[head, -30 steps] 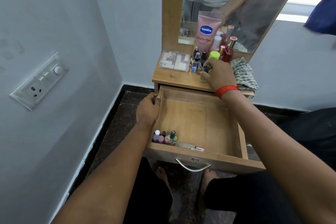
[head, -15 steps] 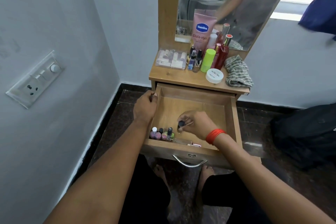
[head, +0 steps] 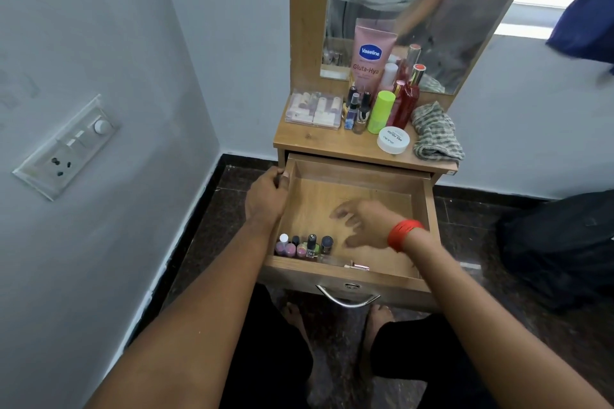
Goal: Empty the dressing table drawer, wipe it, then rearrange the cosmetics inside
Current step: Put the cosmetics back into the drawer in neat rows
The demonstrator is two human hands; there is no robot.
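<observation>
While the drawer (head: 430, 219) stands pulled fully out under the desk (head: 319, 143), my left hand (head: 267, 196) grips its left wall, fingers (head: 277, 176) curled over the edge to steady it. My right hand (head: 363, 222) hovers low over the bare drawer floor, fingers (head: 342, 210) spread apart and, as far as I can tell, holding nothing.

Step in hand, as I judge it: rearranging. A row of nail polish bottles (head: 300, 246) stands upright in the front-left corner, touching the front wall. Most cosmetics are on the desk: pink tube (head: 372, 56), clear box (head: 314, 108), small bottles (head: 357, 109), green bottle (head: 382, 111), red bottle (head: 407, 103), white jar (head: 393, 139). The cloth (head: 435, 133) lies crumpled at the right end.

Next move, probably: reach up to the desk, pinch one small bottle by its cap, and set it upright just beside the row. Care is needed not to knock over the standing ones.

Unclear:
- My right hand is motion-blurred, so its palm side is not visible.
- My forearm covers the drawer's front-right corner.
- A slim pink-gold item (head: 357, 265) lies along the front wall, half hidden; I cannot identify it.
- The bottle labels are too small to read.
- The bottles behind the tube overlap, so their count is uncertain.
</observation>
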